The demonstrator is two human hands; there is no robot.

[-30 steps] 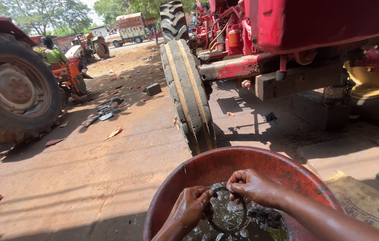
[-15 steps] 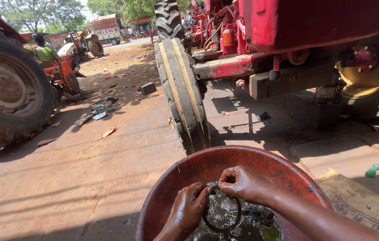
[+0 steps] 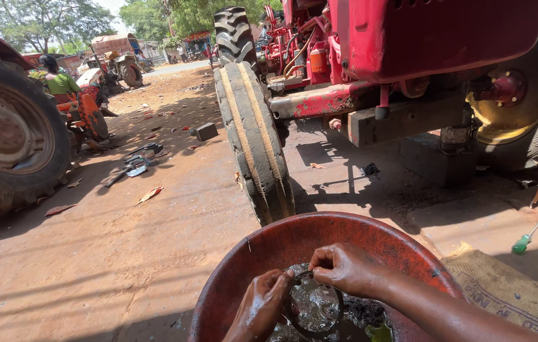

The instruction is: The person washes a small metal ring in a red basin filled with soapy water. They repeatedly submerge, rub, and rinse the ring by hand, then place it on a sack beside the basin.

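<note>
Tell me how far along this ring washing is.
Done: the dark ring is out and sits in the red basin of murky liquid. In hand: left hand and right hand both grip its rim. Left: it looks wet and grimy, not yet lifted out.

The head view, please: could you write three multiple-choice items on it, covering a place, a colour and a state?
1. Where is the ring held?
A. over the basin
B. on the sack
C. under the tractor

2. What colour is the screwdriver handle?
A. yellow
B. green
C. blue

3. How are the hands?
A. both empty
B. one in a pocket
C. both gripping the ring

Answers:
1 A, it sits above the dark liquid inside the red basin.
2 B, green handle on the ground.
3 C, left hand and right hand pinch its rim.
</note>
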